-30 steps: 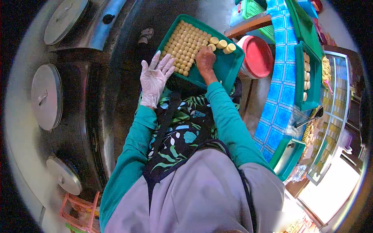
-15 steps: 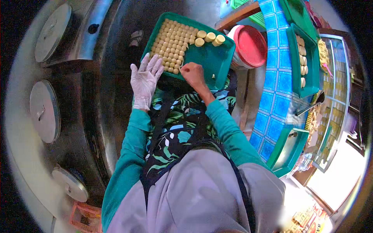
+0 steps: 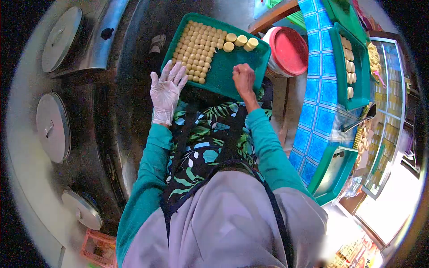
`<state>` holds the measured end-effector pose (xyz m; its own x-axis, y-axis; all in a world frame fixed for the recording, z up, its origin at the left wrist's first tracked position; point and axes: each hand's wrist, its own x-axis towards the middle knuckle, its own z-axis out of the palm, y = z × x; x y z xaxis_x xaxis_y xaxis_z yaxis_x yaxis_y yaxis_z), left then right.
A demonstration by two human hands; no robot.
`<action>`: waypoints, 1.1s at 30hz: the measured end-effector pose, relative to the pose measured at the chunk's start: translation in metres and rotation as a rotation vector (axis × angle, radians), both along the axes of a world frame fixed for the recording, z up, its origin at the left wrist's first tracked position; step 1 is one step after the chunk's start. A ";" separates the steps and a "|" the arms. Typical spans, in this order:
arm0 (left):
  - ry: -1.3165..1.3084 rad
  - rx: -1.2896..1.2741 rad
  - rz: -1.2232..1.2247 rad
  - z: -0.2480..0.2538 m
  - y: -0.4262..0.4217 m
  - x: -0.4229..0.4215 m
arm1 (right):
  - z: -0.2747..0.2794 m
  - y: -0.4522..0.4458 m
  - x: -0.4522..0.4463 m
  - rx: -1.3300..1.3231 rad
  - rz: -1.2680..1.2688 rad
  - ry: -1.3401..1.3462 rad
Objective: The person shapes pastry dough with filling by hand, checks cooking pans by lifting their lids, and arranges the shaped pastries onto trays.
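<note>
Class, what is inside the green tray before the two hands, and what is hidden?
The green tray holds rows of small round pale pieces and a few larger cylinders. Anything beneath the right hand is hidden from view.

A head-worn camera looks forward and down, chest (image 3: 223,214) near, green tray (image 3: 228,71) farther off.

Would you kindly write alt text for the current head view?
A person's bare right hand is curled over a green rectangular tray, partly filled with small round tan pieces; the white-gloved left hand is open at the tray's edge.
</note>
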<state>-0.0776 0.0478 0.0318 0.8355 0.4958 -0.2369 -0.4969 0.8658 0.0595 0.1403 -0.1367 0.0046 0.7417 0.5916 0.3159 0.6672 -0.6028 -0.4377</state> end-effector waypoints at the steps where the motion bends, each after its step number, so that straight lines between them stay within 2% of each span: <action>1: 0.005 0.004 0.000 0.001 0.000 0.000 | 0.001 -0.005 -0.010 -0.039 0.074 0.031; 2: 0.007 0.001 -0.004 0.001 0.000 -0.001 | 0.002 -0.008 -0.016 -0.081 0.144 0.061; 3: 0.033 0.010 -0.003 0.002 -0.001 0.000 | 0.003 -0.009 -0.019 -0.125 0.261 -0.051; 4: 0.056 0.020 0.000 0.003 -0.002 0.003 | 0.006 -0.011 -0.017 -0.130 0.258 -0.055; 6: 0.075 0.061 -0.018 0.007 -0.006 0.003 | 0.039 -0.006 -0.024 0.144 0.083 1.066; 7: 0.095 0.110 -0.032 0.009 -0.006 0.003 | 0.037 -0.002 -0.019 0.282 0.050 1.160; 8: 0.099 0.112 -0.038 0.010 -0.007 0.003 | 0.031 -0.001 -0.013 0.288 0.046 1.163; 10: 0.254 0.368 -0.137 0.012 -0.008 0.008 | 0.012 0.002 0.004 0.236 -0.161 0.945; 11: 0.439 0.459 -0.134 0.027 -0.014 0.017 | -0.004 0.001 0.014 0.237 -0.185 0.850; 12: 0.439 0.460 -0.129 0.029 -0.020 0.022 | -0.004 -0.002 0.017 0.238 -0.179 0.850; 14: 0.661 1.128 -0.228 0.032 -0.028 0.032 | -0.005 -0.004 0.022 0.076 -0.095 0.515; 16: 0.609 1.551 -0.162 0.020 -0.041 0.051 | -0.004 -0.008 0.014 0.125 -0.079 0.478; 18: 0.610 2.131 -0.256 0.008 -0.051 0.073 | 0.007 -0.011 0.003 0.179 -0.062 0.434; 20: 0.753 2.419 -0.219 0.001 -0.073 0.085 | 0.018 -0.020 -0.013 -0.275 0.095 0.041; 21: 0.785 2.476 -0.195 -0.001 -0.080 0.091 | 0.013 -0.020 -0.018 -0.365 0.084 -0.039; 22: 0.769 2.476 -0.203 -0.003 -0.087 0.095 | 0.014 -0.024 -0.018 -0.371 0.072 -0.035; 24: 0.848 2.681 -0.132 -0.006 -0.094 0.106 | 0.021 -0.026 -0.012 -0.453 0.126 -0.006; 26: 0.846 2.696 -0.167 -0.011 -0.096 0.112 | 0.014 -0.026 0.013 -0.445 0.140 0.059; 28: 0.843 2.641 -0.205 -0.014 -0.097 0.112 | 0.012 -0.020 0.028 -0.080 0.018 -0.054; 30: 0.857 2.632 -0.212 -0.017 -0.100 0.110 | 0.015 0.000 0.039 -0.121 -0.014 -0.134; 32: 0.907 2.654 -0.189 -0.015 -0.100 0.111 | 0.014 0.025 0.046 -0.192 -0.107 -0.509; 33: 0.891 2.622 -0.114 -0.013 -0.100 0.109 | 0.012 0.031 0.046 -0.186 -0.110 -0.513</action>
